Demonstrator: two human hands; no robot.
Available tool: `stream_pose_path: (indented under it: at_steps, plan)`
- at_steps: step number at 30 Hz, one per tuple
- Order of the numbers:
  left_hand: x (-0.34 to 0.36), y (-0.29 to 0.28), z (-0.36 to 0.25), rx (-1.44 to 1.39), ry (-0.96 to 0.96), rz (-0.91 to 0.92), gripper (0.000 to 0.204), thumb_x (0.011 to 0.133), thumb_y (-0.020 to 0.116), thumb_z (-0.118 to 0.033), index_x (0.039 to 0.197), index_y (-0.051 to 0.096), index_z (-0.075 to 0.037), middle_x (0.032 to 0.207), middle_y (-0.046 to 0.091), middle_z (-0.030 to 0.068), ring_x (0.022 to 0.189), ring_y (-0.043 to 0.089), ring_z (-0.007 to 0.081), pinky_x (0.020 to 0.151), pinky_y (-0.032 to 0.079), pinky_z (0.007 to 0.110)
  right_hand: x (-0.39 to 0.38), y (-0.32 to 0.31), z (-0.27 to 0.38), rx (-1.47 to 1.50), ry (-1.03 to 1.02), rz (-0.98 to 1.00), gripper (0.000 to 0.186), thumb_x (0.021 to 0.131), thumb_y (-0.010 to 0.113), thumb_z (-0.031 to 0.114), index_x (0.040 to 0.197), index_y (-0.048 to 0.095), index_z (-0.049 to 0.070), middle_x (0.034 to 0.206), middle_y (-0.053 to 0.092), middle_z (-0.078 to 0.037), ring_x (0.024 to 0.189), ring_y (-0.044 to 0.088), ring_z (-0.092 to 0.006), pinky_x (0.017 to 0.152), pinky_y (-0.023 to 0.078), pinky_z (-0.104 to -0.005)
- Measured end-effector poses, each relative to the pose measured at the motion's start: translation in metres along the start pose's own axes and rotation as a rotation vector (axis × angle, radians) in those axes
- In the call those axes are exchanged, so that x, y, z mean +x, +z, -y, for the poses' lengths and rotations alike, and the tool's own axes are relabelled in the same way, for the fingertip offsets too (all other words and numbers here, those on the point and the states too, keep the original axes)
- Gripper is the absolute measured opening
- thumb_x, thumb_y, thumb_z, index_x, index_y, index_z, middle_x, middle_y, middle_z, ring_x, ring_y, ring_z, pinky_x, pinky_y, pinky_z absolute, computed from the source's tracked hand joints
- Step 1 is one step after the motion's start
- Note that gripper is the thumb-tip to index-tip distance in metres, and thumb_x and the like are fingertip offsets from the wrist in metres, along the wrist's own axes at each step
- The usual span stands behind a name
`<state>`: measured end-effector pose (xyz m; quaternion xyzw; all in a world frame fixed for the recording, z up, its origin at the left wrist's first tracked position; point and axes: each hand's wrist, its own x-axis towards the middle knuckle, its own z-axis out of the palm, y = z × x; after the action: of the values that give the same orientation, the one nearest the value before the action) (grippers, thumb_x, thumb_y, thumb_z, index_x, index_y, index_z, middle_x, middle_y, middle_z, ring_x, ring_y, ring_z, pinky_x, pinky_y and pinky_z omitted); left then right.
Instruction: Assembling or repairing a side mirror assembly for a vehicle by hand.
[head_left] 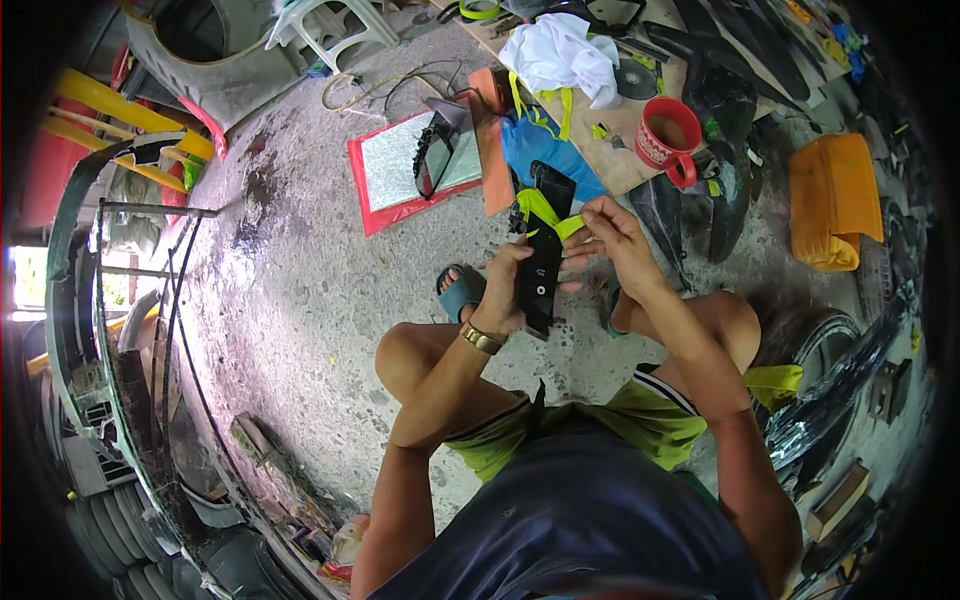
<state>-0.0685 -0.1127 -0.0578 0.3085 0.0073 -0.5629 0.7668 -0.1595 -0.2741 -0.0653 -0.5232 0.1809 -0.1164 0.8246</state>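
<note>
I sit over a concrete floor with a long black plastic panel (543, 262) held upright in front of me. My left hand (500, 290), a gold watch on its wrist, grips the panel's lower half from the left. A strip of yellow-green tape (541, 209) crosses the panel's upper part. My right hand (606, 235) pinches the right end of that tape, its fingers touching the panel's edge.
A red mug (665, 135) stands on a wooden board (622, 160) with a white cloth (560, 55) and a blue bag (545, 150). A red-framed sheet (392, 170) with a black part lies to the left. An orange folded cloth (832, 200) lies right; tyres and metal frames line the left.
</note>
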Motion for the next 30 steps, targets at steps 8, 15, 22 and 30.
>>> stream_pose_path:
  at_steps: [8,15,22,30]
  plan:
    - [0.0,-0.009,0.002,0.363,0.084,-0.058,0.039,0.091,0.051,-0.015,0.125,0.045,0.004,0.12,0.059,0.0189,0.098,0.067,0.0278,0.071,0.06,0.036,-0.009,0.005,0.017,-0.125,-0.146,0.034,0.013,0.095,0.058,0.017,0.097,0.061,0.005,0.092,0.063,-0.002,0.08,0.063,-0.0094,0.063,0.052,-0.024]
    - [0.003,-0.01,0.013,0.335,0.146,-0.076,0.032,0.092,0.048,-0.007,0.122,0.043,0.002,0.12,0.057,0.0148,0.109,0.063,0.0304,0.075,0.06,0.039,-0.009,0.022,0.011,-0.634,-0.292,-0.164,0.021,0.086,0.069,0.018,0.098,0.061,0.003,0.096,0.064,-0.007,0.086,0.065,-0.0154,0.068,0.053,-0.0329]
    - [-0.014,0.007,0.016,0.526,0.221,-0.017,0.036,0.092,0.049,-0.001,0.127,0.04,-0.001,0.114,0.054,0.0072,0.104,0.058,0.0144,0.083,0.057,0.033,-0.011,0.027,0.02,-0.956,-0.485,-0.063,0.032,0.083,0.069,0.012,0.11,0.055,0.006,0.104,0.062,-0.012,0.088,0.063,-0.0317,0.073,0.052,-0.0405]
    - [-0.1,0.022,0.036,0.992,0.521,-0.13,0.074,0.085,0.051,0.002,0.151,0.017,-0.006,0.119,0.048,0.0117,0.106,0.052,0.0227,0.09,0.046,0.033,-0.079,0.067,0.027,-0.675,-0.421,0.104,0.033,0.086,0.063,0.006,0.117,0.053,0.003,0.111,0.063,-0.011,0.091,0.064,-0.0225,0.075,0.053,-0.035]
